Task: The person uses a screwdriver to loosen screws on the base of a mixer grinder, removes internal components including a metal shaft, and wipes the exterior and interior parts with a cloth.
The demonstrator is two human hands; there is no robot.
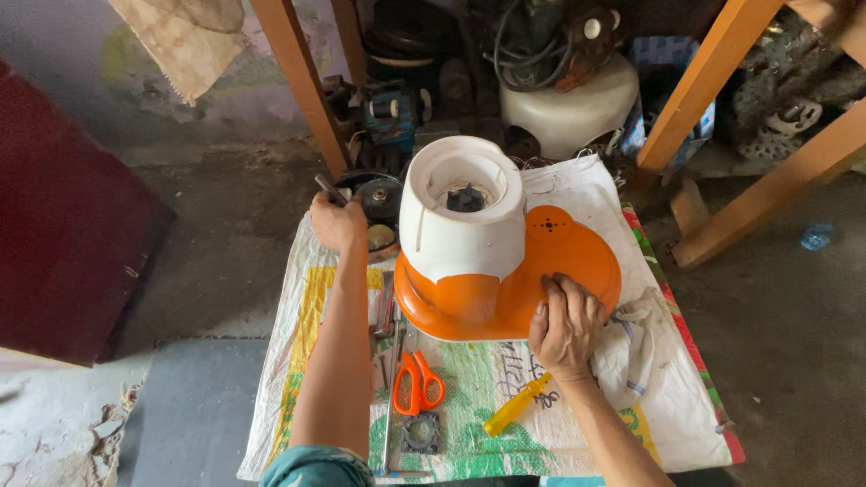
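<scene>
Far left: dark red panel (pixel 63 225) leaning against wall, bare concrete floor beside it. Woven sack mat (pixel 577 424) spread on floor as work surface.

Left hand (pixel 336 221) at far-left edge of mat, fingers closed into a fist around a thin dark tool (pixel 328 188), tip poking out toward far left; kind of tool too small to tell. Just right of that hand, round dark metal parts (pixel 381 200) at mat edge. Nearer, along left arm: loose metal hand tools (pixel 388 316), orange-handled scissors (pixel 419 383), small square metal plate (pixel 421 433).

Centre: mixer-grinder base (pixel 465 234), white upper housing on orange lower shell, standing on mat, black drive coupler (pixel 465 198) visible in top recess. Housing looks whole and closed, no screws or panels seen removed; judged early stage, opening up or repair not visibly begun, all of it seemingly left to do.

Yellow-handled screwdriver (pixel 514 406) lying near, untouched, just below right wrist.

Right hand (pixel 566 320) flat on near-right side of orange shell, fingers spread and pressed down, steadying rather than pinching. White cloth (pixel 636 347) bunched just right of that hand.

Far right: wooden bench legs (pixel 704 81), clutter of old motors and cables (pixel 532 45) behind.
</scene>
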